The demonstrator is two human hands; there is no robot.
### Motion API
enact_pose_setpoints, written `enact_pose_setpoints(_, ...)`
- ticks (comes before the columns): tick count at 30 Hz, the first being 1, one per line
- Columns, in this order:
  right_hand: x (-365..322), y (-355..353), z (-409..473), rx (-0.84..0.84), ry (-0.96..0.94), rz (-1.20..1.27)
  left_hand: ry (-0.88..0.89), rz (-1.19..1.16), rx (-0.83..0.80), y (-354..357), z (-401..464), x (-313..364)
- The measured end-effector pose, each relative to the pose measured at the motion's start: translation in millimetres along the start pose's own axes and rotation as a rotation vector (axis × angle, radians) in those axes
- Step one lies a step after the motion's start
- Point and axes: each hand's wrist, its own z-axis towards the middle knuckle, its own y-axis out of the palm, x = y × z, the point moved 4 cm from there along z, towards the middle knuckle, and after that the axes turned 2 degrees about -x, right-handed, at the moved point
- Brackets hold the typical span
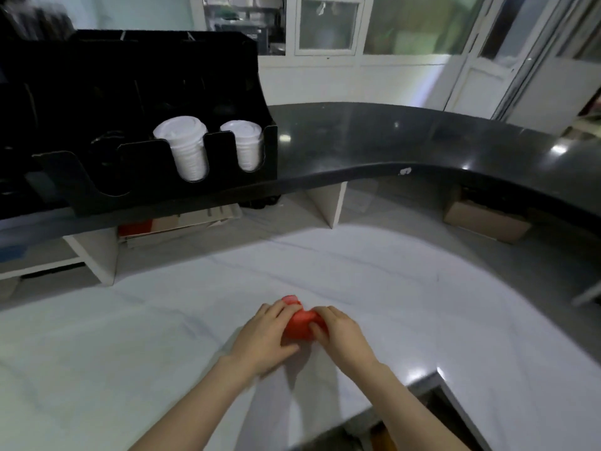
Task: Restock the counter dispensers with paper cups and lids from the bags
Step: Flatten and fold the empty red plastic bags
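Your two forearms reach out over the white worktop (130, 336), and your left hand (263, 336) and right hand (344, 336) meet on a small red thing (300, 323), fingers of both closed around it from either side. It lies on the worktop straight in front of you; it looks like red cups or a red wrapper, but it is too blurred and covered to say which.

Beyond the red thing, up on the dark raised counter (374, 138), stands the black dispenser (146, 125). Two stacks of white lids sit in its front slots, the larger stack (187, 148) beside the smaller one (244, 144). The slot to the left of the larger stack looks dark, perhaps holding black lids, perhaps empty; you cannot tell.

Judging by how your fingers press in, the red thing is light and soft-walled, easy to crush. Hold it around its sides with a gentle, even squeeze, and keep nested pieces straight so they do not slide apart. No bags show here.
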Motion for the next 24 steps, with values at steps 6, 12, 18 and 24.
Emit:
enact_pose_setpoints(6,45,-107,-92,0.199,0.181,0.078,0.258,0.072,0.069,1,43,127)
enact_pose_setpoints(12,94,-204,-224,0.487,0.426,-0.111,0.693,-0.011,0.051,20,77,301)
enact_pose_setpoints(18,94,-228,-391,0.870,0.840,-0.318,1.159,-0.173,-0.125,68,29,459)
enact_pose_setpoints(24,22,-185,-561,1.089,1.313,-0.287,1.579,-0.304,-0.335,113,-118,564)
